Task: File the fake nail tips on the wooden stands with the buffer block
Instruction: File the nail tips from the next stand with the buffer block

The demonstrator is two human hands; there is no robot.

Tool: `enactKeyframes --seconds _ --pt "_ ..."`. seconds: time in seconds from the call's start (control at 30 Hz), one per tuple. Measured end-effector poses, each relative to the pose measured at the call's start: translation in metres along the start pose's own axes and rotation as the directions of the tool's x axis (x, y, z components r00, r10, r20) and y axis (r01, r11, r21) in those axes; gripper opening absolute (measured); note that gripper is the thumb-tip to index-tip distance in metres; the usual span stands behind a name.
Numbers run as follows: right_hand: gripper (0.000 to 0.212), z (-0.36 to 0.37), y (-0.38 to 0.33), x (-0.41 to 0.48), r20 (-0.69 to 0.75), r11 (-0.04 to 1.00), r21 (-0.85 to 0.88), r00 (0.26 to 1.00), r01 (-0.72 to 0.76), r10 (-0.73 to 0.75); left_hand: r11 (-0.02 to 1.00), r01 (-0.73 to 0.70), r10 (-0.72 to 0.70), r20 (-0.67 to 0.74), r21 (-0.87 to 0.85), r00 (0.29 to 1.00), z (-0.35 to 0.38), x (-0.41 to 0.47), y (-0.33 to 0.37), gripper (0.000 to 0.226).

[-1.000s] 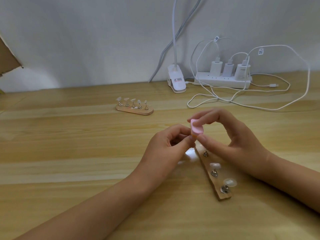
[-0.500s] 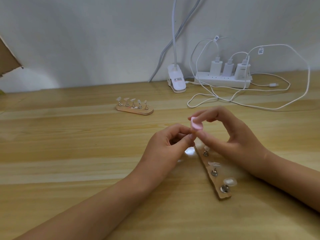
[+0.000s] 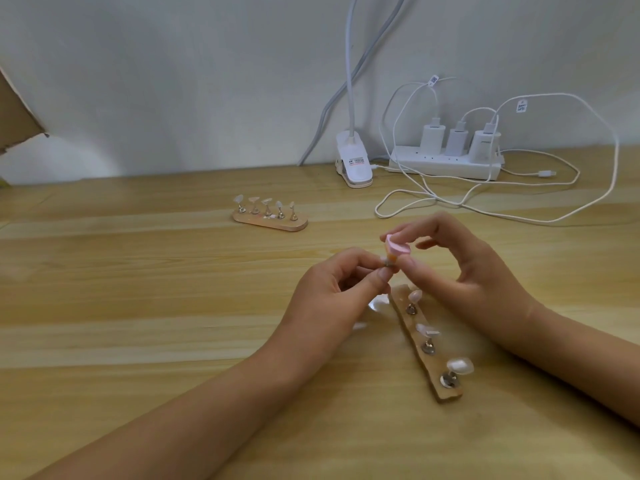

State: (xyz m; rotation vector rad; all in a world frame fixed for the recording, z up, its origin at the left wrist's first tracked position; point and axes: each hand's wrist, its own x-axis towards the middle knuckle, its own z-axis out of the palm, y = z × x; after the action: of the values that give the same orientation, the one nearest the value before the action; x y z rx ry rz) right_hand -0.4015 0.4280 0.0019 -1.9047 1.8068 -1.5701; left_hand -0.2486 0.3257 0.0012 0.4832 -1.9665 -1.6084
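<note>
My right hand (image 3: pixel 464 268) pinches a small pink buffer block (image 3: pixel 501 248) between thumb and fingers, above the near wooden stand (image 3: pixel 420 344). My left hand (image 3: pixel 329 299) pinches a small nail tip holder (image 3: pixel 493 266) right under the block; block and tip touch. Three fake nail tips stay on the near stand, such as one (image 3: pixel 460 364) at its near end. A loose tip (image 3: pixel 378 304) lies on the table beside that stand. A second wooden stand (image 3: pixel 270 223) with several tips sits farther back, left of centre.
A white clip lamp base (image 3: pixel 354 164) and a white power strip (image 3: pixel 446 166) with three chargers stand by the wall. Loose white cables (image 3: pixel 426 199) loop over the table behind my hands. A cardboard corner (image 3: pixel 14 123) shows at the far left.
The pink block has shifted slightly in my right hand's grip against the tip. Both hands stay in nearly the same place.
</note>
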Motion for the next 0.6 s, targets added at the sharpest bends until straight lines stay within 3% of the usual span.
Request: enactKeyframes --seconds 0.27,0.6 --pt "0.018 0.0002 -0.0009 -0.0010 0.000 0.995 -0.038 0.995 0.096 -0.096 1.000 0.002 -0.002 0.011 -0.010 1.000 -0.0004 0.0006 -0.0012 0.008" --pt "0.019 -0.0012 0.0004 0.0000 -0.007 0.997 -0.017 0.997 0.082 -0.082 1.000 0.005 -0.005 0.004 -0.016 1.000 -0.0015 0.0008 -0.0015 0.007"
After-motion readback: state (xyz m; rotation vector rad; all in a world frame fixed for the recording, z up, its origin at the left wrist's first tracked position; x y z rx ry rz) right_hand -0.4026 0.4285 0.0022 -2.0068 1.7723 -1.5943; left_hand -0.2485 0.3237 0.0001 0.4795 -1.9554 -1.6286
